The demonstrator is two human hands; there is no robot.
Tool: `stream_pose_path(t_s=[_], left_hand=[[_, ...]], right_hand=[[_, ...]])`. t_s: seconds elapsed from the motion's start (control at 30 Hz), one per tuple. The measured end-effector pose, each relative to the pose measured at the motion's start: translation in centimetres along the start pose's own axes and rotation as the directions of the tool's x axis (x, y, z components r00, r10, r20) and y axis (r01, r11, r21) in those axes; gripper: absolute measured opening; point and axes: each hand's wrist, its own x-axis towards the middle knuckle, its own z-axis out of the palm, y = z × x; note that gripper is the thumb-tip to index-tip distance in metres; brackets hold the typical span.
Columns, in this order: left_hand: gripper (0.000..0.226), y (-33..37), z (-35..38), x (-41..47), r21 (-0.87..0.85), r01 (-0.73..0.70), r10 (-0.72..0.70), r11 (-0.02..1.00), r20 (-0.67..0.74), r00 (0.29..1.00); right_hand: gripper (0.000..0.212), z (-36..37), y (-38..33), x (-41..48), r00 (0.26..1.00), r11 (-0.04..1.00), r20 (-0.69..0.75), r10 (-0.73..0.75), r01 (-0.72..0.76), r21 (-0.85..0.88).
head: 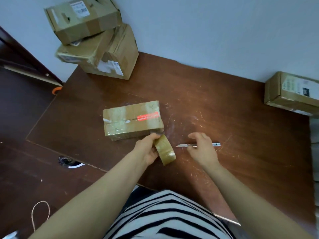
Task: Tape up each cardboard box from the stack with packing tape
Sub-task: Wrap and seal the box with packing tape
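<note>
A small cardboard box with a red label lies in the middle of the brown table, its top crossed by glossy tape. My left hand grips a roll of brownish packing tape just below the box's near right corner; a strip seems to run from the roll to the box. My right hand hovers over a metal utility knife lying on the table, blade pointing left, fingers spread and touching or nearly touching its handle.
A stack of cardboard boxes stands at the table's back left against the wall. Another box sits at the right edge. The table is scratched. A string loop lies on the dark floor at left.
</note>
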Motion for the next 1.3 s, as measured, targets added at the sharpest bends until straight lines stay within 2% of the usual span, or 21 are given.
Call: stream_pose_path(t_s=[0.07,0.13,0.2,0.3,0.4,0.47,0.6,0.7,0.83,0.93,1.07,1.3], left_hand=[[0.020,-0.1,0.2,0.2,-0.002,0.010,-0.010,1.000,0.004,1.000],[0.018,-0.1,0.3,0.3,0.016,-0.010,0.011,1.000,-0.030,0.999],[0.019,0.0,0.5,0.3,0.055,-0.045,0.049,0.997,-0.076,0.996],[0.020,0.1,0.6,0.5,0.092,-0.075,0.085,0.993,-0.108,0.991],[0.028,0.2,0.7,0.7,0.132,-0.078,0.095,0.988,-0.128,0.987],[0.035,0.1,0.6,1.0,0.151,-0.092,0.115,0.984,-0.151,0.982],[0.037,0.1,0.7,1.2,0.195,-0.086,0.121,0.977,-0.174,0.977],[0.035,0.0,0.7,1.3,0.221,-0.099,0.144,0.970,-0.198,0.970],[0.033,-0.2,0.7,1.6,0.239,-0.129,0.184,0.962,-0.224,0.957],[0.031,-0.3,0.8,1.9,0.245,-0.142,0.200,0.959,-0.231,0.952],[0.030,-0.4,0.7,1.9,0.247,-0.151,0.211,0.957,-0.240,0.947],[0.026,-0.3,0.5,2.0,0.251,-0.150,0.210,0.956,-0.231,0.950]], right_hand=[[0.044,-0.3,2.5,0.3,0.996,0.945,0.074,-0.058,0.078,-0.316],[0.038,-0.2,4.0,0.3,0.987,0.871,0.128,-0.094,0.143,-0.470],[0.033,-0.3,4.6,0.3,0.983,0.820,0.149,-0.111,0.175,-0.545],[0.031,-1.2,5.1,0.5,0.980,0.866,0.177,-0.096,0.170,-0.471],[0.029,-2.8,4.2,0.9,0.974,0.955,0.181,-0.138,0.179,-0.235],[0.026,-3.8,2.5,1.1,0.964,0.965,0.164,-0.208,0.230,-0.128],[0.019,-5.1,-1.6,1.6,0.937,0.942,0.180,-0.298,0.319,-0.101],[0.026,-5.5,-4.1,2.0,0.906,0.882,0.249,-0.341,0.401,-0.250],[0.034,-5.5,-6.4,2.8,0.857,0.671,0.300,-0.419,0.515,-0.534],[0.033,-5.1,-7.4,3.4,0.834,0.586,0.371,-0.409,0.551,-0.593],[0.017,-4.2,-8.3,4.2,0.815,0.495,0.414,-0.404,0.576,-0.651],[0.017,-2.5,-8.4,4.7,0.828,0.418,0.416,-0.375,0.552,-0.722]])
